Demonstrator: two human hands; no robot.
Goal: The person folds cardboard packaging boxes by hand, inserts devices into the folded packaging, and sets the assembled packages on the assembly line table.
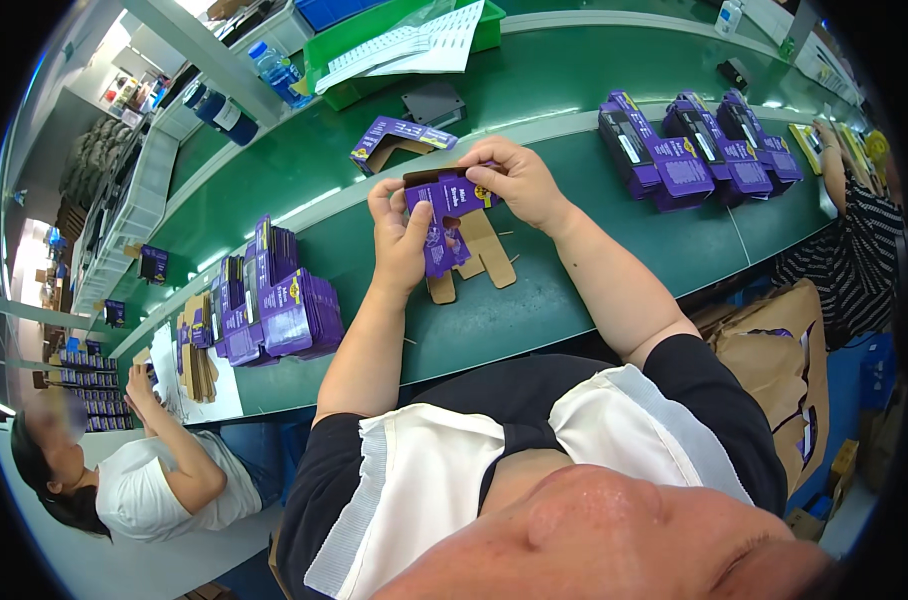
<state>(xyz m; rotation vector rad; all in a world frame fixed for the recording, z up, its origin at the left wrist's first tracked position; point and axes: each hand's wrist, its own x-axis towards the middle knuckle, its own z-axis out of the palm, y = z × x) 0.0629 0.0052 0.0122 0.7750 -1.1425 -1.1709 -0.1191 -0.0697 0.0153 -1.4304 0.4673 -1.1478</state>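
Cardboard, a purple box blank (452, 215) with brown flaps, sits between my two hands above the green table (534, 300). My left hand (398, 238) is closed on its left side, thumb pressed on the front. My right hand (519, 180) pinches its top right corner. Flat purple blanks (274, 300) lie stacked to my left.

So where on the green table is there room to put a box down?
Bare green table lies between the half-folded purple box in both hands and the finished boxes. It's crowded around the flat stack on the left.
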